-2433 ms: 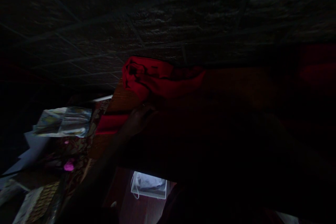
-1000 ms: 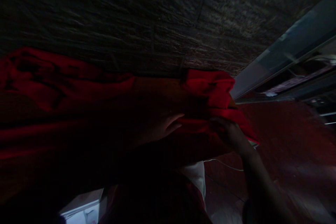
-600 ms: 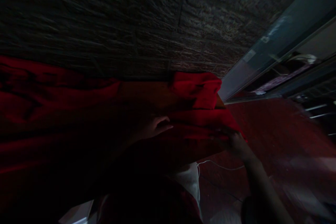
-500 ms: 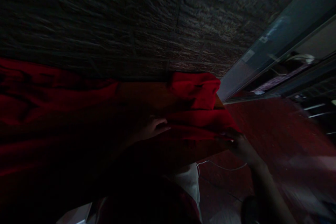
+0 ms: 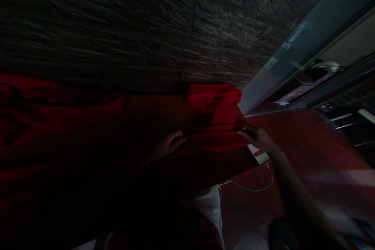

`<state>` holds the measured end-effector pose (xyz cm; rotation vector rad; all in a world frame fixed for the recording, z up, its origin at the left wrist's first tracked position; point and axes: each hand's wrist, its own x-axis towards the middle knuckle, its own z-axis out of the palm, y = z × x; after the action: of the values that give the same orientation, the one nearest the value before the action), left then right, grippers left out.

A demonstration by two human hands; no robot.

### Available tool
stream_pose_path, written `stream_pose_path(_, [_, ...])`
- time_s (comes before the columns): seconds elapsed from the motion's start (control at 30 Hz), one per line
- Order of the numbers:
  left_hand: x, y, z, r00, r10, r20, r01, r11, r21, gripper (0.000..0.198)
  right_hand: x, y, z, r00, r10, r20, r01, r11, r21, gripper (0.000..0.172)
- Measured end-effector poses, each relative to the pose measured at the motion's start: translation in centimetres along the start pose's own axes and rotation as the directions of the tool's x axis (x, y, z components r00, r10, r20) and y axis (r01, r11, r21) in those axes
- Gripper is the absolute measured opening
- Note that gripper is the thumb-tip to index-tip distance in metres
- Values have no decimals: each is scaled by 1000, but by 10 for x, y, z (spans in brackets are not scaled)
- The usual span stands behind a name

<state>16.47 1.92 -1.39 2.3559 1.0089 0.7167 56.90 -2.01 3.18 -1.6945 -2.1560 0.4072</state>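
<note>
A strip of red cloth (image 5: 211, 140) lies across the right part of a dark wooden table (image 5: 155, 105). At its right end my right hand (image 5: 258, 138) pinches the cloth's upper edge between thumb and fingers. My left hand (image 5: 172, 142) is at the cloth's left end, fingers bent together on it; deep shadow hides part of the grip. Just behind the strip a bunched red cloth (image 5: 213, 99) sits against the wall. A white device (image 5: 258, 154) with a red label lies at the table's right edge, partly under my right hand.
More red cloth (image 5: 58, 109) is heaped along the table's left side. A rough brick wall (image 5: 131, 27) rises behind the table. A white cable (image 5: 246, 188) hangs by the right edge over the red floor (image 5: 304, 148). A door frame (image 5: 281, 54) stands at the right.
My right hand has moved up and slightly left with the cloth's edge, folding the strip narrower. The white device has come into sight beneath it. My left hand has barely moved.
</note>
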Motion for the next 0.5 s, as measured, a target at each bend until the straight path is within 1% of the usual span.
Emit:
stream_pose_path(0.1, [0, 0, 0, 1000, 2, -6, -2, 1000, -7, 31, -21, 15, -8, 997, 70, 23, -71, 996, 60, 42])
stream_pose_path(0.17, [1, 1, 0, 1000, 3, -2, -3, 1000, -15, 32, -36, 25, -17, 995, 95, 26, -96, 993, 68, 40])
stream_pose_path(0.27, [1, 0, -1, 1000, 8, -1, -8, 1000, -15, 34, -49, 40, -27, 996, 78, -50, -79, 996, -33, 33])
stream_pose_path(0.3, [2, 0, -1, 1000, 10, -7, -10, 1000, -11, 35, -51, 44, -28, 994, 65, -85, -72, 994, -80, 32])
stream_pose_path(0.37, [2, -1, -1, 1000, 11, -3, -11, 1000, -4, 35, -49, 51, -27, 986, 70, -154, -97, 980, -172, 32])
stream_pose_path(0.43, [2, -1, 0, 1000, 9, 1, -9, 1000, -4, 35, -43, 58, -23, 973, 105, -206, -151, 962, -226, 33])
stream_pose_path(0.5, [1, -1, 0, 1000, 7, -2, -7, 1000, 0, 34, -35, 65, -17, 956, 158, -245, -218, 946, -240, 34])
